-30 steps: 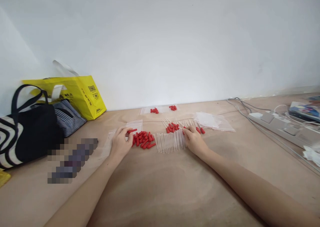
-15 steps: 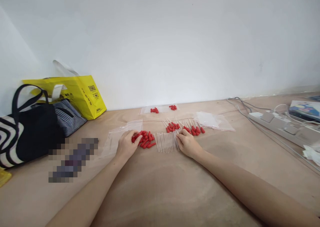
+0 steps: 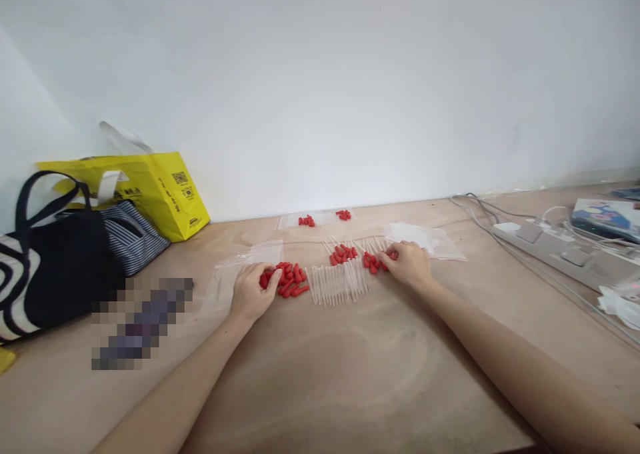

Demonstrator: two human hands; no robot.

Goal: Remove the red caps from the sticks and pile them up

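Note:
My left hand (image 3: 254, 290) rests at the left side of a pile of loose red rubber bulbs (image 3: 295, 277), thumb and fingers curled around some of them. Several clear thin glass dropper tubes (image 3: 336, 284) lie side by side between my hands. My right hand (image 3: 411, 262) is at the right-hand group of red-capped droppers (image 3: 373, 261), its fingertips closed on a red bulb end there. The fingers partly hide that group. Another cluster of red-capped droppers (image 3: 343, 254) lies just behind the tubes, stems pointing away from me.
A clear zip bag (image 3: 227, 277) lies under and left of the bulbs; another plastic bag (image 3: 443, 244) lies at right. Behind is a bag with red-bulbed droppers (image 3: 325, 219). Bags (image 3: 70, 261) stand left; a power strip (image 3: 550, 251) with cables sits right.
My right hand has moved right and slightly away, from the end of the glass tubes to the right-hand droppers. My left hand stays at the bulb pile. The view has shifted slightly.

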